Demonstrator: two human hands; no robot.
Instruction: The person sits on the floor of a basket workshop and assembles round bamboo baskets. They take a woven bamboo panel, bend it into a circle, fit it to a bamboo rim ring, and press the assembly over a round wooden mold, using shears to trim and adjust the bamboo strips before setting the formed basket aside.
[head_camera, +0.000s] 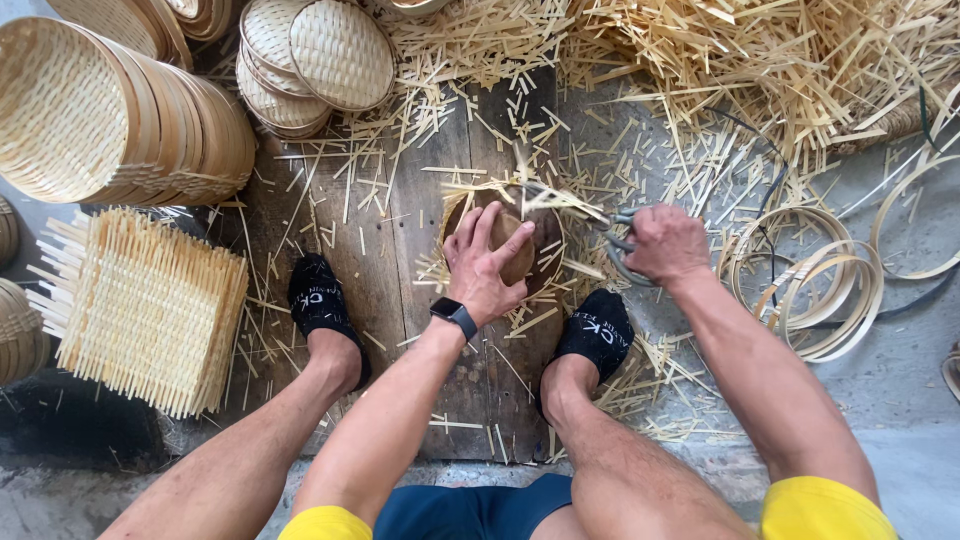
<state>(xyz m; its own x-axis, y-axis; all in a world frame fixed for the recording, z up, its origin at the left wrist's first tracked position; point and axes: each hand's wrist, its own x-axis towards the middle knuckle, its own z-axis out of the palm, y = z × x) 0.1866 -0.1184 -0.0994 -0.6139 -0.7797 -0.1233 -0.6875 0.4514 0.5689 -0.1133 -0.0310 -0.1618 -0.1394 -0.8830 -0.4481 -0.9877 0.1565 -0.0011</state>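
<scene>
Two bare knees frame the bottom edge; two feet in black socks (318, 300) rest on a wooden board (400, 250) laid on the floor. Left hand (487, 262) lies flat, fingers spread, pressing on a round woven bamboo lid (535, 240) between the feet. Right hand (665, 243) is clamped on scissors (618, 240), blades at the lid's right rim. Hands are apart, the lid between them. Open room is scarce: bamboo offcuts (760, 70) cover the far and right floor. One stack of square woven mats (150, 310) sits left, well apart. One row of steamer baskets (120, 115) lies at upper left; one pile of finished lids (310, 60) beside it. Several bamboo hoops (820, 290) lie right.
</scene>
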